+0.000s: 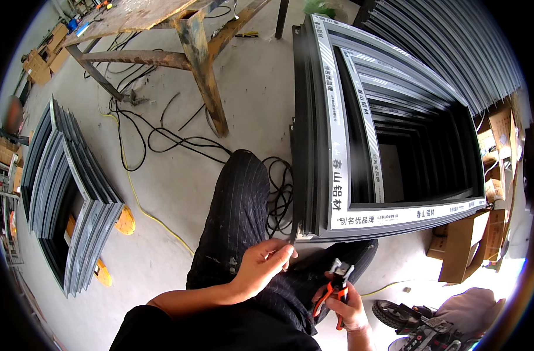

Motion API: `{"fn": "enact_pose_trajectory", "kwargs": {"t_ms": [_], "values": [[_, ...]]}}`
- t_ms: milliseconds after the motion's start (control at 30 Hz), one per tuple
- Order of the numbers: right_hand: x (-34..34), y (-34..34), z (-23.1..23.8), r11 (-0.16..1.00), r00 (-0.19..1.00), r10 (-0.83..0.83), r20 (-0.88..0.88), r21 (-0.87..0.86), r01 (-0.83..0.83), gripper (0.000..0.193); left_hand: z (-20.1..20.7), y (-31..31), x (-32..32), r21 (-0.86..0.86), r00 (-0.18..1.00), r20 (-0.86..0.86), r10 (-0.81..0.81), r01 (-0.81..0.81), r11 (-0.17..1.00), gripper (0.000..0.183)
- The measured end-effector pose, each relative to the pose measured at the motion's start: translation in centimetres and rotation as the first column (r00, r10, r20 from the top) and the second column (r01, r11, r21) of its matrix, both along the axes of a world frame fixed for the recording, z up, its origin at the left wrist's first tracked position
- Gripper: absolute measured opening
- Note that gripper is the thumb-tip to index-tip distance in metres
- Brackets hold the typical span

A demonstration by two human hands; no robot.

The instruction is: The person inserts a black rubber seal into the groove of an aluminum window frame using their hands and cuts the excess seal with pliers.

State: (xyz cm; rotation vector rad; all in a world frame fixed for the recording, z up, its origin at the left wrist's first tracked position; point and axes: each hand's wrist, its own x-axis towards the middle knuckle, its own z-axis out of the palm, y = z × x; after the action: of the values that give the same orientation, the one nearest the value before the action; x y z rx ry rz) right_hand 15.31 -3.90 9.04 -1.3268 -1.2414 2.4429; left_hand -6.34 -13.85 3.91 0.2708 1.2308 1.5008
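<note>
In my right hand point(350, 309) is a pair of pliers point(339, 270) with orange-and-black handles, its metal jaws pointing up and away from me. My left hand point(261, 269) is closed in a pinch beside the lower left corner of a stack of dark grey metal window frames point(315, 146). A thin dark edge shows at those fingertips; I cannot tell whether it is a loose piece or part of a frame. White printed protective film point(396, 217) covers the front frame. My bent legs point(235, 205) are close against the stack.
More grey frames point(74, 169) lean at the left on yellow supports point(125, 221). A rusty metal table point(194, 64) stands ahead, with black cables point(179, 137) on the floor. Long profiles point(442, 47), cardboard boxes point(463, 245) and a small wheeled vehicle point(419, 322) are at the right.
</note>
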Motion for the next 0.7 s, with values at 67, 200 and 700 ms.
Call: {"fn": "enact_pose_trajectory", "kwargs": {"t_ms": [67,200,700], "values": [[-1.7,1.0,1.5,0.944,0.949,0.208,0.238,0.205,-0.258,0.049,-0.2,0.1,-0.1,0.001,0.998,0.065,0.010,-0.010,1.000,0.023],[-4.3,4.2,2.1,0.516,0.767,0.468,0.440,0.568,-0.641,0.039,0.3,0.4,-0.6,-0.003,0.994,0.113,-0.004,0.005,1.000,0.023],[-9.5,6.7,4.4,0.286,0.589,0.605,0.535,0.544,-0.789,0.049,0.5,0.3,-4.2,0.061,0.758,-0.637,-0.140,0.230,0.971,0.017]]}}
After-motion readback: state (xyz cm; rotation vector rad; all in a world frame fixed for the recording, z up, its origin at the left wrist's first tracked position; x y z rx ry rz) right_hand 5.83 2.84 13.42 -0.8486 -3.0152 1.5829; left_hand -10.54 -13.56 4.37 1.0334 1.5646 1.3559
